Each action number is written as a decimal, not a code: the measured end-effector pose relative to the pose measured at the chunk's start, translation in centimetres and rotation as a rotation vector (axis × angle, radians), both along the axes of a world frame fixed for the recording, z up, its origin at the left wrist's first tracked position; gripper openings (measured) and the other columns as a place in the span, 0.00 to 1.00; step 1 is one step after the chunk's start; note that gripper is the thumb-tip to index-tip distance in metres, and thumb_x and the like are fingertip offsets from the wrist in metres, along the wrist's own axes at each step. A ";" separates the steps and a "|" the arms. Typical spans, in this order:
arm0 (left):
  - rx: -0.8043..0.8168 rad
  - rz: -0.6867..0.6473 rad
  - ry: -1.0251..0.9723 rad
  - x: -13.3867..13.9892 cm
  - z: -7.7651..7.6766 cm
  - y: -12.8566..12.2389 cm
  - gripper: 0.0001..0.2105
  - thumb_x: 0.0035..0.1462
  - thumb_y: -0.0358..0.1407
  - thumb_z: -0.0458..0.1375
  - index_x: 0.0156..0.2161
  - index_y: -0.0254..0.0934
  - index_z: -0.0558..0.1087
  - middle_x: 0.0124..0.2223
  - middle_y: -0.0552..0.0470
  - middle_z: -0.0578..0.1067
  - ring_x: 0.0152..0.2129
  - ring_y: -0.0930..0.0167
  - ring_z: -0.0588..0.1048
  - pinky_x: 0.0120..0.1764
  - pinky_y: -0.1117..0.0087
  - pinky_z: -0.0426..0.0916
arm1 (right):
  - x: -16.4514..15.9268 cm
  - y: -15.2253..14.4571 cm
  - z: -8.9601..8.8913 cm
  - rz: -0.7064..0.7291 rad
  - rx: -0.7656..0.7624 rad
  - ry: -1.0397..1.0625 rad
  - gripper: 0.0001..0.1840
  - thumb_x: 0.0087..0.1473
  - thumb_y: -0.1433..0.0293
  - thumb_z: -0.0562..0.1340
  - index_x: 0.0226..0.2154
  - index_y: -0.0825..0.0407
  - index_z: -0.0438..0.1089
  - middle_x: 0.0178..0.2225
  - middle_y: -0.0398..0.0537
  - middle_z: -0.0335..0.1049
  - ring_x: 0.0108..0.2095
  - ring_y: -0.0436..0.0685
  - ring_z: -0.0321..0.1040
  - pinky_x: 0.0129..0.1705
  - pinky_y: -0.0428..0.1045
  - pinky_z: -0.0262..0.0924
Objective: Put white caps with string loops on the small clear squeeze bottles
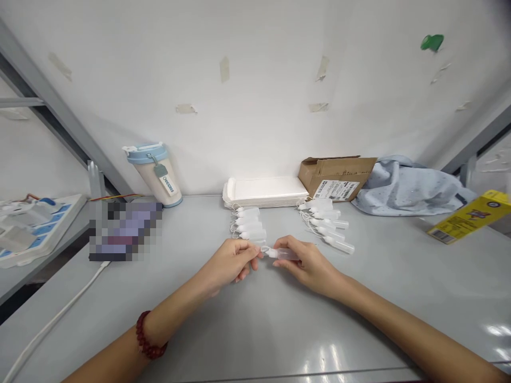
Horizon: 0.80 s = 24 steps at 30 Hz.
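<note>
My right hand (pixel 305 261) grips a small translucent plastic dropper bottle (pixel 286 254) by its body, the white tip pointing left. At that tip, the thumb and fingers of my left hand (pixel 238 259) pinch a thin white string loop (pixel 265 249). Just beyond my left hand lies a row of similar bottles (pixel 252 225) with strings at their tips. Past my right hand, a second group of bottles (pixel 328 233) lies slanted, their strings gathered on the left. My fingers partly cover the held bottle.
Behind the bottles is a stack of white trays (pixel 267 191) beside an open cardboard box (pixel 339 178). A light blue cloth (pixel 411 186) and a yellow carton (pixel 471 217) are to the right. Leftward stand a tumbler (pixel 157 175), a pixelated device (pixel 128 231) with a white cable (pixel 59 322), and a power strip (pixel 51 229).
</note>
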<state>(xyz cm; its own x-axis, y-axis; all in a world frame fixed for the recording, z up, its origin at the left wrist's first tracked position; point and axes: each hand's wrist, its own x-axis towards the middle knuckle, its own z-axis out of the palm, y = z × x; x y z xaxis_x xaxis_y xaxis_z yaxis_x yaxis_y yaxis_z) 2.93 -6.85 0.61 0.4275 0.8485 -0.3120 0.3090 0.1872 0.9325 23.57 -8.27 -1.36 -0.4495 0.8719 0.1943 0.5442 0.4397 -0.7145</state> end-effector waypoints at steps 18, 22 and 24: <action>0.137 -0.077 0.224 -3.0 3.0 2.2 0.14 0.50 0.44 0.55 0.22 0.35 0.68 0.16 0.59 0.63 0.15 0.77 0.60 0.23 0.75 0.53 | 0.2 0.5 -0.3 0.008 0.187 -0.019 0.10 0.59 0.70 0.51 0.44 0.51 0.58 0.34 0.48 0.68 0.31 0.52 0.64 0.31 0.47 0.60; 0.089 -0.060 0.216 -3.0 2.5 2.5 0.15 0.50 0.44 0.55 0.22 0.34 0.68 0.17 0.58 0.64 0.16 0.77 0.59 0.23 0.75 0.53 | 0.2 0.6 -0.5 0.026 0.192 -0.003 0.09 0.59 0.71 0.51 0.43 0.51 0.59 0.34 0.48 0.68 0.31 0.52 0.65 0.31 0.47 0.61; 0.072 -0.032 0.184 -3.1 2.3 2.6 0.14 0.50 0.44 0.55 0.22 0.34 0.67 0.17 0.58 0.64 0.16 0.77 0.59 0.23 0.75 0.53 | 0.2 0.6 -0.5 0.026 0.194 -0.008 0.09 0.59 0.72 0.51 0.43 0.51 0.59 0.34 0.48 0.68 0.31 0.52 0.65 0.31 0.47 0.61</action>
